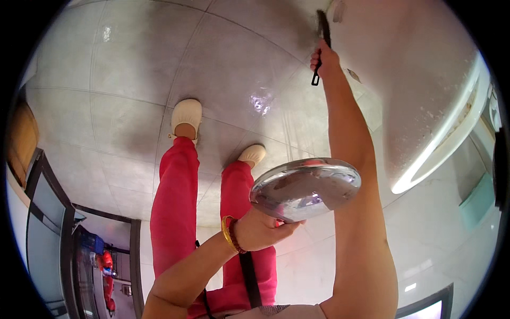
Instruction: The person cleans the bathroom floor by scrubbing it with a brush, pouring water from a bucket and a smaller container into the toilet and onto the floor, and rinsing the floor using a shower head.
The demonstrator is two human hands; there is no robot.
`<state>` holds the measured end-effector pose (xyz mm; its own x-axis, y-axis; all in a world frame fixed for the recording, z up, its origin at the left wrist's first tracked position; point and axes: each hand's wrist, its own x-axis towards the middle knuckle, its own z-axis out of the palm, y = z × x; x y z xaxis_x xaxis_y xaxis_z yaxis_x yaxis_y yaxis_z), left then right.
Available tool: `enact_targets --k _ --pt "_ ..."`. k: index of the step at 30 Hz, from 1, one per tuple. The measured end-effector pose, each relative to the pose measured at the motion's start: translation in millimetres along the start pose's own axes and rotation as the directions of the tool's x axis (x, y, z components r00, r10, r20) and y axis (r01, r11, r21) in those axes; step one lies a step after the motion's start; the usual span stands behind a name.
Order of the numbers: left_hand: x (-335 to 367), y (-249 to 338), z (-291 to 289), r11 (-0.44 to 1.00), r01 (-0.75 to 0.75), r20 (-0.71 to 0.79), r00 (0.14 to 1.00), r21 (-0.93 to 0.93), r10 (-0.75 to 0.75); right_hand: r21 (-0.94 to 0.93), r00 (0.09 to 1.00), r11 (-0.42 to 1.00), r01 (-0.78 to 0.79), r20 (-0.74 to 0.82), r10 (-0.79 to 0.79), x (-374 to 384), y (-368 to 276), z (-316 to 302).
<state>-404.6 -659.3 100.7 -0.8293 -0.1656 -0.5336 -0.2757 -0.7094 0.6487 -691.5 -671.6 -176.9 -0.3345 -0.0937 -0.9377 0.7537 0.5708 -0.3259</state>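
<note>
My left hand (pixel 260 229) is closed on a shiny, shallow metal basin (pixel 305 191), tilted in front of my legs. Part of the fingers is hidden behind the basin, and its inside cannot be made out clearly. Stretched far forward, my right hand (pixel 325 59) grips a black brush (pixel 323 26) by its handle. The slotted handle end sticks out below the fist, and the dark head points away from me. Beside that head is the lower side of a large white glossy fixture (pixel 414 74); whether they touch, I cannot tell.
Grey floor tiles (pixel 127 122) with wet, shiny spots lie under my cream shoes (pixel 187 118). The white fixture's raised rim (pixel 441 143) curves along the right. A pale green object (pixel 476 199) is past it. At the lower left is a dark-framed doorway (pixel 135 250) with red and blue things beyond.
</note>
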Motion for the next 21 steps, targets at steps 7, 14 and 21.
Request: enact_targets --k 7,14,21 --pt "4.6 -12.4 4.5 1.0 -0.008 -0.023 1.0 -0.031 0.007 -0.189 0.977 0.982 0.027 -0.202 -0.065 -27.9 69.2 -56.4" --pt "14.0 -14.1 2.0 0.988 0.107 0.08 0.992 -0.111 -0.099 -0.01 0.974 0.976 0.217 -0.072 -0.217 12.4 27.5 8.4" --pt "7.5 -27.3 17.8 0.907 0.196 0.066 0.98 -0.373 -0.185 -0.251 0.933 0.944 0.216 -0.231 -0.275 -24.2 35.4 -22.5"
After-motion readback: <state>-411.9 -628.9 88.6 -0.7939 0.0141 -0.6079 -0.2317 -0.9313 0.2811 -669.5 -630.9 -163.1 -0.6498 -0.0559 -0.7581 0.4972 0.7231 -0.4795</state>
